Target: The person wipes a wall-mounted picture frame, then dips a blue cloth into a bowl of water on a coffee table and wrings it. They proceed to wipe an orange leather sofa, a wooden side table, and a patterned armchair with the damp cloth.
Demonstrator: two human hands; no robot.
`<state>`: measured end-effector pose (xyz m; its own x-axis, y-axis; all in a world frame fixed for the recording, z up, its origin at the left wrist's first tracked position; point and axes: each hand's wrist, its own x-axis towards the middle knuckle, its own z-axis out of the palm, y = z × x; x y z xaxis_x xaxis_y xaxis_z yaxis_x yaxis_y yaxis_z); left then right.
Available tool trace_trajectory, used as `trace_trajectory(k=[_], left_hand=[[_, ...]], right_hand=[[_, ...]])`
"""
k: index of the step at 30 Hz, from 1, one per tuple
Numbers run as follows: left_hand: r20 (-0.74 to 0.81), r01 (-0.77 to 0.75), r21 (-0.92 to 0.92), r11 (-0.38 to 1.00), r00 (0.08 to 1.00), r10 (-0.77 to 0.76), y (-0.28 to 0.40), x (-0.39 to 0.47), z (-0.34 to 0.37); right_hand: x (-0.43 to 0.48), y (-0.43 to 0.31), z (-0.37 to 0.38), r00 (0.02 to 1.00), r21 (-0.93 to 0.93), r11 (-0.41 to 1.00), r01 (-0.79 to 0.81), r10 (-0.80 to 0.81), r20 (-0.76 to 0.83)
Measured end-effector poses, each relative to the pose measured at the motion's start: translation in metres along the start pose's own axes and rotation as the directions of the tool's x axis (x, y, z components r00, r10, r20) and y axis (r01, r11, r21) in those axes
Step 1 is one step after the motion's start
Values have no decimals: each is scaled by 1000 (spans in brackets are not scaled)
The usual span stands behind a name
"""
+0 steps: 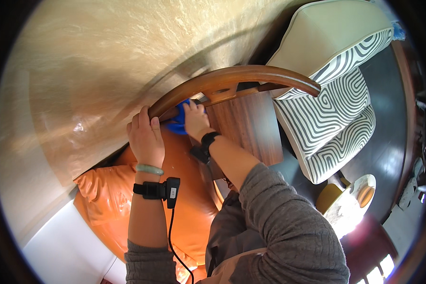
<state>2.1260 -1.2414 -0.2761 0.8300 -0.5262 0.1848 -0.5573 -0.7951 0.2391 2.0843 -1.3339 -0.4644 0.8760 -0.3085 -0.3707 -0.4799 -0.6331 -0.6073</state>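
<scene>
A wooden chair's curved top rail [234, 75] arcs from the wall side toward the right. My left hand [147, 138] grips its near left end, the thumb on top and the fingers over the outer side. Under the rail, my right hand [197, 120] presses a blue cloth [177, 122] against the chair's frame; the fingertips and part of the frame are hidden there. The flat brown wooden seat [246, 122] lies just right of that hand. A pierced back slat [220, 93] joins the rail from below.
An orange leather-like sofa [184, 167] with a cushion [108, 191] sits close on the left. A beige wall [92, 71] runs behind the chair. To the right stand a patterned upholstered armchair [326, 106] and a round table [344, 209]. A cable [171, 227] hangs from my left wrist device.
</scene>
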Motion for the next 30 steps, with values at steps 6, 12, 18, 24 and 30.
trace_trajectory(k=[6,12,18,24,30], left_hand=[[-38,-45,3,999,998,45,-2,-2,1],[-16,1,5,1000,1000,-1,0,-2,-1],[-49,6,23,1000,999,-5,-1,-3,4],[-53,7,90,996,999,-2,-3,-5,8],[-39,-6,111,994,999,11,0,-4,8]], right_hand=[[9,69,30,983,-569,806,165,-85,164],[-24,133,-22,965,-588,770,247,-141,221],[-44,221,-79,931,-623,700,-350,185,-315],[-25,187,-42,932,-518,776,-360,283,-225],[-63,76,37,984,-404,911,84,-13,175]])
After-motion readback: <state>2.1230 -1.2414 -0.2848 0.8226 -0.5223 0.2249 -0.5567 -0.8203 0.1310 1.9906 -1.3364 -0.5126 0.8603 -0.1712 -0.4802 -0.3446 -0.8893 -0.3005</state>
